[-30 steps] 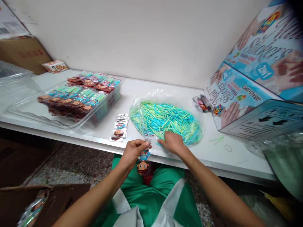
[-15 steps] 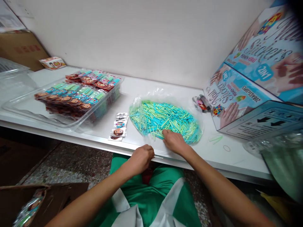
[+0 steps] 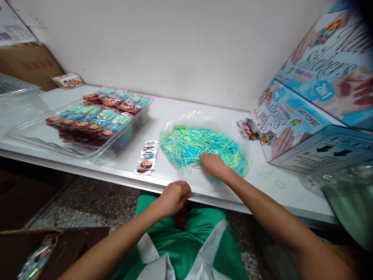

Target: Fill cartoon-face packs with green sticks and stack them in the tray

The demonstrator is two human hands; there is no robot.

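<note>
My left hand (image 3: 175, 197) is closed at the table's front edge, over my lap. A thin, partly see-through plastic sachet (image 3: 197, 195) sticks out from its fingertips; most of it is hidden. At the near side of a pile of thin green and blue sticks (image 3: 201, 142), my right hand (image 3: 214, 165) has its fingers pinched together among the sticks. Its fingertips are partly hidden. The pile lies on an opened clear plastic bag (image 3: 170, 126). Left of the bag is a small stack of printed sachets (image 3: 147, 157) showing a cartoon head.
A clear plastic tray (image 3: 87, 155) at left holds rows of filled sachets (image 3: 96, 120). Large blue printed boxes (image 3: 303, 112) stand at right. Near them lie a dark packet (image 3: 248, 128), loose green sticks (image 3: 266, 174) and a rubber band (image 3: 279, 184). A cardboard box (image 3: 72, 249) sits lower left.
My right hand has shifted slightly up into the sticks, and some sticks at the near edge have moved. My left hand stays almost in place, while the piece at its fingertips has turned slightly.
</note>
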